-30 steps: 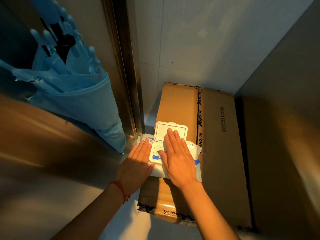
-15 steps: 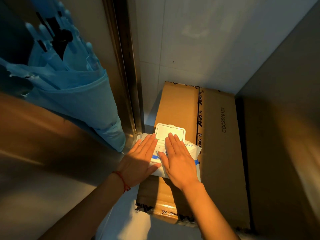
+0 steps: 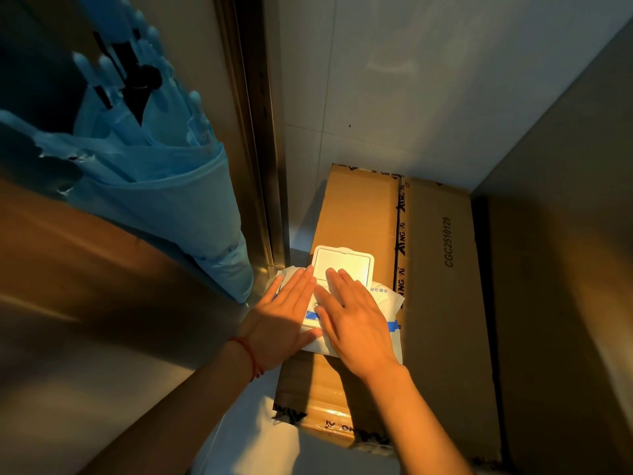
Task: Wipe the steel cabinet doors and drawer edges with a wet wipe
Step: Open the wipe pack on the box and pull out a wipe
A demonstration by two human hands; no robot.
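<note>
Both hands, left hand (image 3: pixel 284 323) and right hand (image 3: pixel 356 323), lie flat-fingered on wipe pack (image 3: pixel 387 299), lid (image 3: pixel 342 264) up; person should pin pack, pinch one wipe.

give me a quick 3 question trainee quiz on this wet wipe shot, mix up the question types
1. True or false: the flip lid of the wet wipe pack stands open.
2. What does the pack rest on? A) a steel drawer B) a cardboard box C) a chair
3. Fill in: the left hand and right hand lie ____ on the pack, fingers straight.

Key
1. True: the white lid is flipped up behind the fingertips.
2. B: the box lies in the corner by the tiled wall, with a blue folded umbrella to the left.
3. Flat: neither hand pinches a wipe yet.
</note>
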